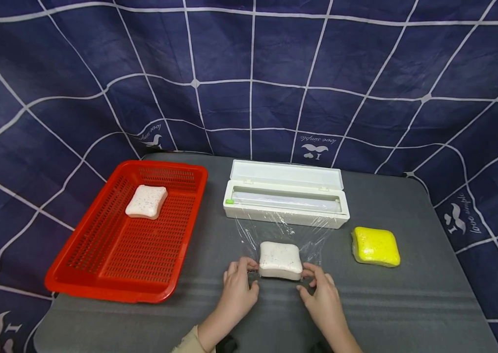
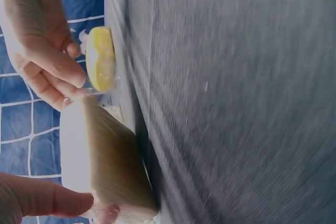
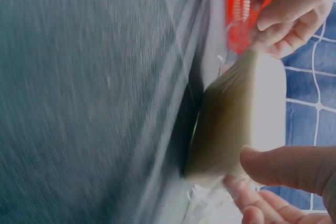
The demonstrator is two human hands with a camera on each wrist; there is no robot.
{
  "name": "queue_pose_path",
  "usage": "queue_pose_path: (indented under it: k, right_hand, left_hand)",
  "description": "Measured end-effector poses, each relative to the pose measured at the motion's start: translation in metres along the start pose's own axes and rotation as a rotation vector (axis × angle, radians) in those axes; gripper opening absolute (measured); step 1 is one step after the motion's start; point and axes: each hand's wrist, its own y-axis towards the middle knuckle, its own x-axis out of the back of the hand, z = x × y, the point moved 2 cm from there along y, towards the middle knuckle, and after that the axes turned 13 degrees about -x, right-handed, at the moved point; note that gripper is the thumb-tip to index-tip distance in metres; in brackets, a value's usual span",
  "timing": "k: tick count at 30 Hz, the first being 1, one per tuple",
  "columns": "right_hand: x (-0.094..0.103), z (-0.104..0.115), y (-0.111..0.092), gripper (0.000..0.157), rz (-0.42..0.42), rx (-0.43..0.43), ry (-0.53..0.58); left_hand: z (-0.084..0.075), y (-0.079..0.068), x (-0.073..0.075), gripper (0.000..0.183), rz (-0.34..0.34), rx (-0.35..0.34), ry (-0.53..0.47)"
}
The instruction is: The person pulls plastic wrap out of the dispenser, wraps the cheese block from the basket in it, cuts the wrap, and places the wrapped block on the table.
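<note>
A white speckled sponge-shaped block [image 1: 280, 260] lies on clear cling film [image 1: 249, 233], which stretches from a white dispenser box [image 1: 286, 214]. Film also covers the block's near side [image 2: 118, 161]. My left hand [image 1: 238, 287] is at the block's left end, its fingers and thumb at the film there. At the opposite end, my right hand [image 1: 323, 296] has its fingertips against the corner, pinching film. In the right wrist view, the right thumb [image 3: 283, 166] lies over the block's edge, with fingers below at the crinkled film.
To the left stands a red plastic basket [image 1: 134, 294] with another white speckled block [image 1: 146, 201] inside. A yellow block [image 1: 376, 246] with a shiny film surface rests right of the dispenser. The box lid [image 1: 286, 175] is raised, showing the roll. A dark blue gridded cloth [image 1: 275, 59] hangs behind.
</note>
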Motion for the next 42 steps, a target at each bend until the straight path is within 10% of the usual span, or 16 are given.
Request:
queue_pose_path:
  k: [9,18,33,42]
  right_hand:
    - [0.004,0.000,0.023,0.062,-0.178,0.244,0.000]
    - [0.009,0.001,0.045,0.032,-0.274,0.423,0.032]
    - [0.006,0.008,0.079,0.015,-0.092,0.147,0.141]
    - [-0.005,0.016,0.083,0.018,-0.248,0.163,0.159]
  left_hand:
    - [0.003,0.022,0.004,0.033,-0.058,-0.153,0.137]
    - [0.011,0.049,0.007,0.009,-0.104,-0.241,0.213]
    - [0.018,0.080,0.005,0.005,-0.043,-0.082,0.073]
    - [0.016,0.085,-0.001,0.018,-0.233,-0.166,0.224]
